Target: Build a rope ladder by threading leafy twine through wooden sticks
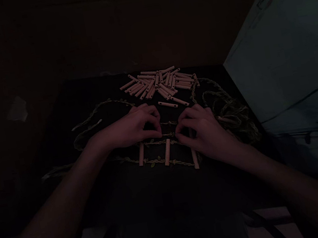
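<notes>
In dim light, my left hand (136, 126) pinches a thin braided cord (167, 134) between thumb and fingers. A short way to its right, my right hand (202, 130) pinches the same cord, and a short stretch shows between the two. Just below lies a small rope ladder: wooden rungs, among them a middle rung (167, 152), are threaded on two leafy cords, the nearer being a lower cord (156, 160). The rung at the right is partly covered by my right hand. Another knotted cord (169, 123) runs behind my fingertips.
A pile of drilled wooden sticks (159, 82) lies at the back, with a single stick (168, 104) in front. Coiled cord (238, 118) rests at the right. Loose cord ends (87, 125) trail left. Brown cardboard (132, 30) stands behind; a pale marked panel (299, 63) rises at right.
</notes>
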### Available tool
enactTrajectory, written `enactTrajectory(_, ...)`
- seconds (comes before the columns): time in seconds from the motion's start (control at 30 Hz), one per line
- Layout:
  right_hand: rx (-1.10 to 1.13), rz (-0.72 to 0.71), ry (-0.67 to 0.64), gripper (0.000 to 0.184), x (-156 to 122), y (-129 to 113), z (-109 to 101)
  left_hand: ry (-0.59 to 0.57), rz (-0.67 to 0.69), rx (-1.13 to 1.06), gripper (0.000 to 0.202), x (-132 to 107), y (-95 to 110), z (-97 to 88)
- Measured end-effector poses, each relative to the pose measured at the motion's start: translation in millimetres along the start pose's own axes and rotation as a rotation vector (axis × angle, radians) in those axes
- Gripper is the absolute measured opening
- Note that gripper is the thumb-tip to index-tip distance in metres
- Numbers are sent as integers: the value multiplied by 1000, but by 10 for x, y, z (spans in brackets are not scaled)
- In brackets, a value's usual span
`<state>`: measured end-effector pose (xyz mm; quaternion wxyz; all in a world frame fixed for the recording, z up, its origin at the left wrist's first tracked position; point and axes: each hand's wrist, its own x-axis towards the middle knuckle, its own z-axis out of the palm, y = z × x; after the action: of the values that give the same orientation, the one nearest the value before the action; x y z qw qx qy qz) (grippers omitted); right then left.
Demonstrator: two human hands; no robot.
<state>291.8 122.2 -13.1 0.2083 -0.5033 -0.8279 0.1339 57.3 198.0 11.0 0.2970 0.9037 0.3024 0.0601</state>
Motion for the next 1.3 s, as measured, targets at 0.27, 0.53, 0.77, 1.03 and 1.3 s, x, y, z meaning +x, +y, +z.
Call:
enactTrajectory(0.27, -20, -4, -27, 6, 6, 10, -17, -2, -3, -10, 13, 2, 3, -7)
enactTrajectory(0.53, 90, 43, 66, 12, 16, -3, -64, 41, 6, 10, 11, 3, 8, 19)
enactTrajectory(0.77, 356, 182, 409, 16, 36, 0, -186, 94, 2, -17, 14, 3, 83, 2)
enactTrajectory(1.03, 179, 109, 289, 23, 44, 89, -81, 274, -5, 28, 21, 48, -1, 89)
enactTrajectory(1.3, 43, 47, 140, 16, 22, 124, -245, 243, 80, 59, 12, 56, 72, 125)
